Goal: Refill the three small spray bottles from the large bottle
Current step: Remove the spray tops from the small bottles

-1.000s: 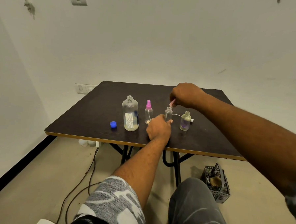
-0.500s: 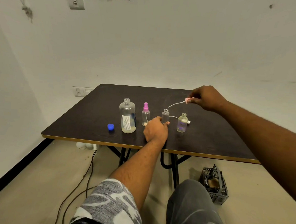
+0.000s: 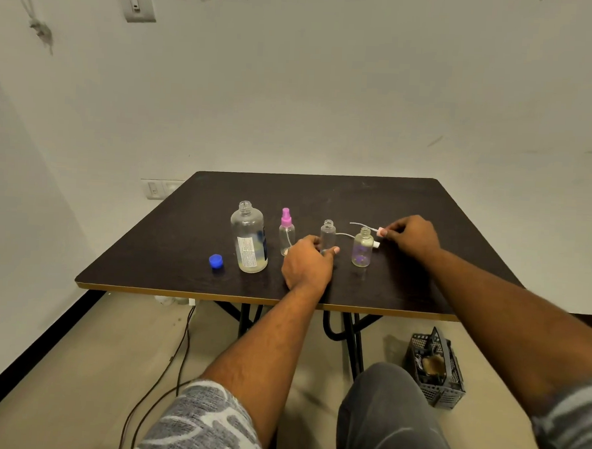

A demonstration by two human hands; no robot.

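Uncapping the small bottles.
Your left hand (image 3: 308,264) grips the middle bottle (image 3: 327,233); right of it, your right hand (image 3: 412,235) pinches the sprayer (image 3: 380,231). Uncap the pink bottle (image 3: 286,237) next.

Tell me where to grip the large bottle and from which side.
Grip the large bottle round its straight labelled body, probably from its left: it stands upright and uncapped, the pink-topped spray bottle stands close on its right, only the blue cap lies left.

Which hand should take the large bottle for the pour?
Right, probably. The left hand grips the middle small bottle, steadying it; the right hand only pinches a detached spray head. Caveat: the large bottle stands left of the left hand, a cross-reach.
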